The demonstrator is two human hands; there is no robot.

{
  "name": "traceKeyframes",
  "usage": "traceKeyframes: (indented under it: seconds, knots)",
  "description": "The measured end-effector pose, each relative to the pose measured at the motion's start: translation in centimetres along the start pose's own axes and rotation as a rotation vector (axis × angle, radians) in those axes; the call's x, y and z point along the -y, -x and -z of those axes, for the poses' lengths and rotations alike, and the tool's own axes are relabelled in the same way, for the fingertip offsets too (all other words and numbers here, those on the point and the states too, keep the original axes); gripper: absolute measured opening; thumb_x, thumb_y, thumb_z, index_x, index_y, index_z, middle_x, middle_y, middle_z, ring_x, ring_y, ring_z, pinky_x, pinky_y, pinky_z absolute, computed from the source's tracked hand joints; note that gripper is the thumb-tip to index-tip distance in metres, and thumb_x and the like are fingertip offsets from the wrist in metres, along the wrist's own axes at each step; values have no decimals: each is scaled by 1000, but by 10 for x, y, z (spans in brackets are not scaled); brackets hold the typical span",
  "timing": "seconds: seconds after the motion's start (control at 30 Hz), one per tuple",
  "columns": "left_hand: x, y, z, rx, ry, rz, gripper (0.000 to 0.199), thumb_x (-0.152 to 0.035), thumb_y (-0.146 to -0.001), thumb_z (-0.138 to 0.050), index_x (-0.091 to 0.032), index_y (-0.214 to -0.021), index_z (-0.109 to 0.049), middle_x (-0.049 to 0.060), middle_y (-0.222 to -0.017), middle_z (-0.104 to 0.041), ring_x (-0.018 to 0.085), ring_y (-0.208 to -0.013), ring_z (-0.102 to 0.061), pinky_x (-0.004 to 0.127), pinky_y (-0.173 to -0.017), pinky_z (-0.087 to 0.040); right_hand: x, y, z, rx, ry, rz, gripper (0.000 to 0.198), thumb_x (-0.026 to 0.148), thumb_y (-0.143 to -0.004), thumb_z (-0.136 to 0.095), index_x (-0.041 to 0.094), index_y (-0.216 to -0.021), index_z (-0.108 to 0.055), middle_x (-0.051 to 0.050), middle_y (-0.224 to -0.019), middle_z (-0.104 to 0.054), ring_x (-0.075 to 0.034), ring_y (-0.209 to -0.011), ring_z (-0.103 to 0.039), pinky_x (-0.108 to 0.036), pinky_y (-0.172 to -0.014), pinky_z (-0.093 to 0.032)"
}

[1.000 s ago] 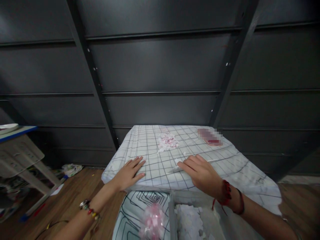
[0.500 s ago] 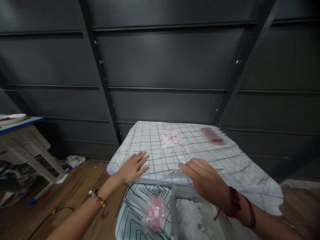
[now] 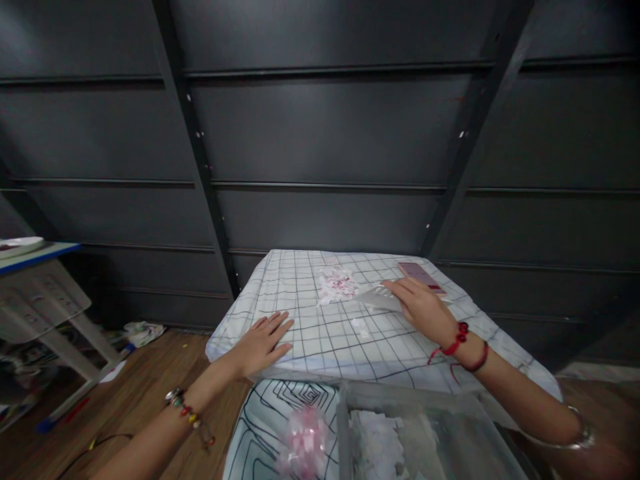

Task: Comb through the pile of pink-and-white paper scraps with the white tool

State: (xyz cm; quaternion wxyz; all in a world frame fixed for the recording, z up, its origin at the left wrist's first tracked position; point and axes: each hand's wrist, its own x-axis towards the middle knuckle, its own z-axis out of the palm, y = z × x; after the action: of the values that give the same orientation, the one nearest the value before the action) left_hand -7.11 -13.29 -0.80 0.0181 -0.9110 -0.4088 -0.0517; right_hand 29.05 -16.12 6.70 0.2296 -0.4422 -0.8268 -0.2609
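Observation:
My left hand (image 3: 265,343) lies flat on the near left part of the checked white cloth (image 3: 300,327), its fingers spread and holding nothing. Over the right half of the cloth, my right hand (image 3: 423,308) grips a thin, flat, pale sheet (image 3: 379,297), whose exact kind I cannot make out. The sheet's left end is close to a pile of white and pink-red scraps (image 3: 337,285). A few small white bits (image 3: 361,328) lie nearer to me. Just beyond my right hand is a flat pinkish rectangular object (image 3: 419,275), partly hidden by the fingers.
Below the table's near edge stands a clear plastic bin (image 3: 343,427) with white paper pieces inside. To its left, a clear bag with pink contents (image 3: 306,440) rests on a line-patterned surface (image 3: 250,427). A blue-edged desk (image 3: 45,253) stands left; a dark panelled wall (image 3: 320,133) rises behind.
My right hand has moved away from me across the cloth with the pale sheet, from above the bin's edge toward the scraps. The left hand stays flat. The view has tilted slightly upward.

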Motion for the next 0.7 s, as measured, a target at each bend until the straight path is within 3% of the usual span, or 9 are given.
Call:
traceKeyframes:
  seconds: [0.13,0.23,0.3,0.47,0.7]
  knots:
    - [4,-15,14,100,55,-6,54,-49,-82,-43,-18,-127,-45,9,-136,-37,28,-123,-36,37,-98,-31,-12,-3,-16,74,-17,32,46,-4,-70,-34,12,-108,-54,-8,-89,-61,-18,-87,-53,-34,-78,-42]
    - [-2,-41,26,96,62,30,38,-42,-79,-48,-20,-107,-58,7,-121,-53,26,-106,-52,33,-89,-40,-14,-4,-18,99,-18,32,47,-4,-70,-35,11,-111,-53,-8,-91,-62,-18,-87,-54,-33,-79,-43]
    - [-10,-60,29,40,47,64,35,-38,-84,-41,-18,-107,-58,9,-120,-53,27,-108,-51,37,-91,-38,-17,-3,-16,105,4,13,45,-3,-71,-36,11,-111,-53,-8,-91,-63,-18,-88,-54,-33,-79,-42]
    - [-26,-87,14,-114,21,185,56,-42,-90,-31,-5,-131,-33,19,-138,-30,31,-127,-26,43,-100,-25,-24,5,-12,155,131,-76,46,-4,-69,-35,11,-108,-55,-8,-89,-64,-18,-85,-57,-32,-80,-42]
    - [-24,-82,-11,-72,68,189,65,-50,-85,-36,-6,-132,-31,19,-137,-32,31,-128,-25,43,-101,-23,-3,11,-4,185,140,-40,48,-5,-63,-36,13,-102,-57,-7,-84,-64,-16,-78,-58,-29,-73,-44]
